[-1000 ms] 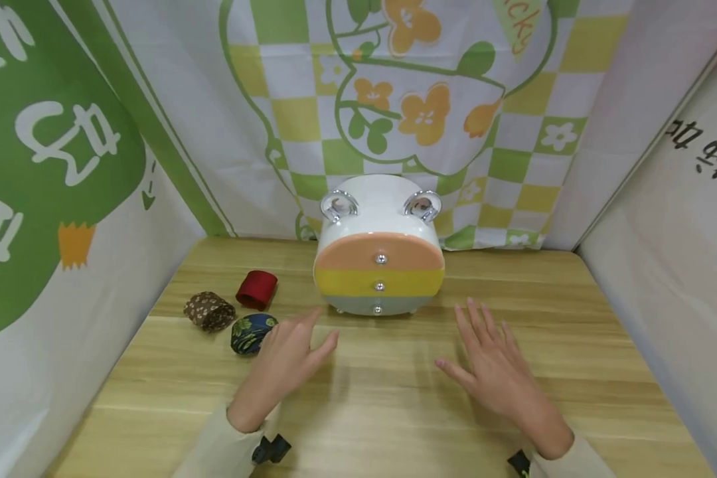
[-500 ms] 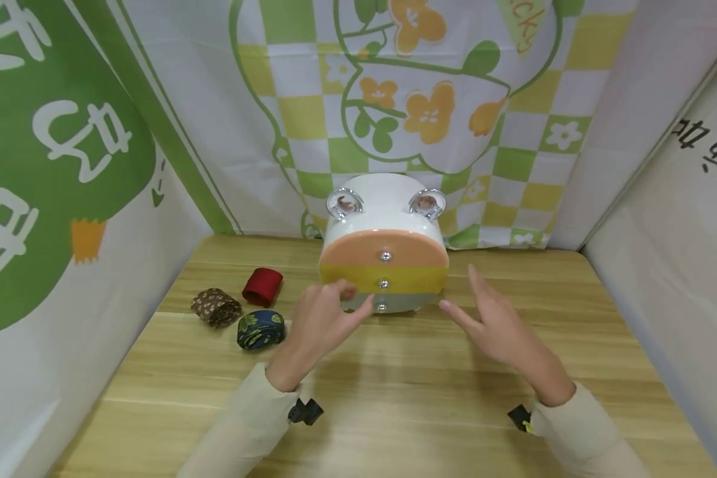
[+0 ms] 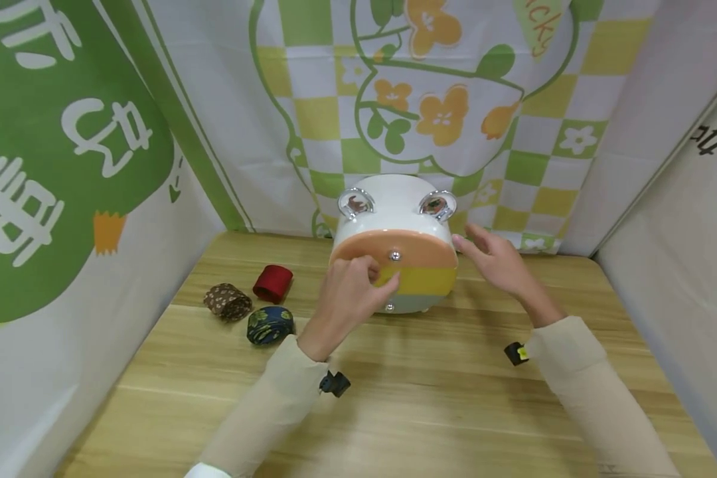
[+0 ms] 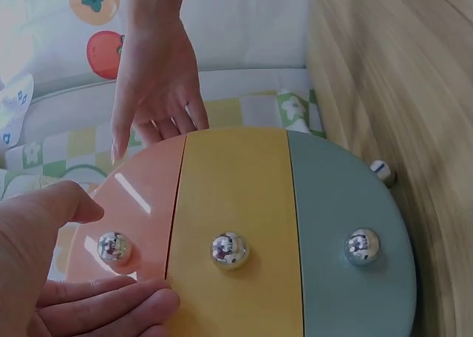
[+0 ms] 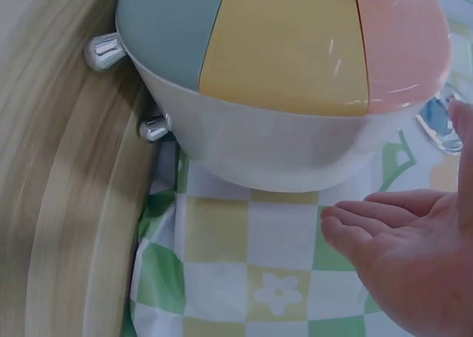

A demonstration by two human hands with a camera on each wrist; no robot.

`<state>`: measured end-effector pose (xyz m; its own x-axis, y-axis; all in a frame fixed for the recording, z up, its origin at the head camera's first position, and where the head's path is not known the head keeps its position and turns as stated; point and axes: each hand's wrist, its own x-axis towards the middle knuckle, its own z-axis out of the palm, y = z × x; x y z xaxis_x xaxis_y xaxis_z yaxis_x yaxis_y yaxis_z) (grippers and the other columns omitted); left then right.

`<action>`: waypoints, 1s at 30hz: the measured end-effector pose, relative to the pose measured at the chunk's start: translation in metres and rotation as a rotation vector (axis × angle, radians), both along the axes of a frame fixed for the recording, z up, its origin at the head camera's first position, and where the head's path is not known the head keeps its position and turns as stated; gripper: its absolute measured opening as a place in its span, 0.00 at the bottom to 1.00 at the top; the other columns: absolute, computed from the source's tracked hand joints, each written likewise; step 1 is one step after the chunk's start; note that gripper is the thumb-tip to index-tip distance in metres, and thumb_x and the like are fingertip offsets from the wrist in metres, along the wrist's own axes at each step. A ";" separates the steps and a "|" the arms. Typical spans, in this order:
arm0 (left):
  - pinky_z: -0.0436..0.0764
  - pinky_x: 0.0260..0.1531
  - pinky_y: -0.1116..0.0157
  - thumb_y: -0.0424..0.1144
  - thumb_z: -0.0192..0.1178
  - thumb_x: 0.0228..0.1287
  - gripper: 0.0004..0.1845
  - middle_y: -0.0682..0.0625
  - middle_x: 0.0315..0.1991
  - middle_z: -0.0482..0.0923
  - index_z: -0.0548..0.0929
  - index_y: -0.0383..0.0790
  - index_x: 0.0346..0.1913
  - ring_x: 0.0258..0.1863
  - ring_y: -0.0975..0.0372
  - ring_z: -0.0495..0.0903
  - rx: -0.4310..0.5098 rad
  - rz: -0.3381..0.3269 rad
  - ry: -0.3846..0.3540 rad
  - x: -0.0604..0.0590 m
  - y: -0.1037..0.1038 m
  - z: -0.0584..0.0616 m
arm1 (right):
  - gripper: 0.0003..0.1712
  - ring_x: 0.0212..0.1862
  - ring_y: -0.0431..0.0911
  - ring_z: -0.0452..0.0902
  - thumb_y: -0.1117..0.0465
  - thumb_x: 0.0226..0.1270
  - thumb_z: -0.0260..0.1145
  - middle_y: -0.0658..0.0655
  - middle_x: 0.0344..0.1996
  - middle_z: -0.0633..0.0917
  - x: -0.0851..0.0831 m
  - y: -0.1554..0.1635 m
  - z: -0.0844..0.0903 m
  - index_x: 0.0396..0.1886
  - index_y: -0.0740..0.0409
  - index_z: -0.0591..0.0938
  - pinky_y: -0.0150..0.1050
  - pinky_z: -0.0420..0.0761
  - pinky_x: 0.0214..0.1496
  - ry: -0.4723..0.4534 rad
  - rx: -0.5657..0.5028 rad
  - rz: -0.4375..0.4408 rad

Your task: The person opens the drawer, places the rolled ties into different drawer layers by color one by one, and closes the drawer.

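A small rounded cabinet [image 3: 397, 219] stands on the table, white with orange, yellow and grey-green drawer fronts. My left hand [image 3: 351, 292] is in front of it, thumb and fingers apart on either side of the orange drawer's silver knob [image 4: 114, 248] in the left wrist view. The yellow drawer's knob [image 4: 230, 250] is to the side of the fingertips. My right hand [image 3: 498, 262] is at the cabinet's right side, its fingers [image 5: 377, 219] extended and holding nothing. All three drawers are closed.
Left on the table lie a red fabric roll [image 3: 273, 283], a brown patterned roll [image 3: 228, 303] and a blue floral roll [image 3: 270, 325]. Two chrome rings [image 3: 356, 203] stick up from the cabinet's top. A checked cloth [image 3: 550, 166] hangs directly behind.
Both hands have moved forward from the tabletop to the cabinet. My left hand has come away from the fabric rolls to the drawer fronts; my right has reached the cabinet's side.
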<state>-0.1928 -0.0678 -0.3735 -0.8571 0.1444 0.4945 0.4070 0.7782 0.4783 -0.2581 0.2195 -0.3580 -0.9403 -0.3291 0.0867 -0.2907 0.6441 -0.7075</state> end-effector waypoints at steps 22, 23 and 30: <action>0.55 0.14 0.72 0.52 0.67 0.69 0.30 0.59 0.09 0.61 0.67 0.47 0.13 0.10 0.70 0.57 -0.028 0.008 0.066 -0.020 0.015 0.000 | 0.41 0.71 0.61 0.75 0.32 0.81 0.51 0.66 0.70 0.80 -0.030 -0.029 0.008 0.79 0.54 0.71 0.62 0.75 0.71 0.009 -0.067 0.017; 0.56 0.14 0.72 0.52 0.67 0.70 0.30 0.59 0.09 0.62 0.67 0.47 0.13 0.10 0.70 0.57 -0.026 0.011 0.067 -0.020 0.016 0.000 | 0.41 0.71 0.61 0.75 0.32 0.81 0.50 0.66 0.69 0.80 -0.030 -0.030 0.007 0.79 0.54 0.71 0.62 0.75 0.71 0.012 -0.062 0.020; 0.57 0.14 0.71 0.50 0.66 0.70 0.28 0.58 0.10 0.65 0.70 0.47 0.13 0.10 0.69 0.60 -0.009 0.029 0.110 -0.022 0.018 -0.003 | 0.43 0.71 0.62 0.75 0.33 0.82 0.49 0.68 0.70 0.79 -0.030 -0.031 0.008 0.80 0.59 0.69 0.62 0.75 0.69 0.024 -0.009 0.018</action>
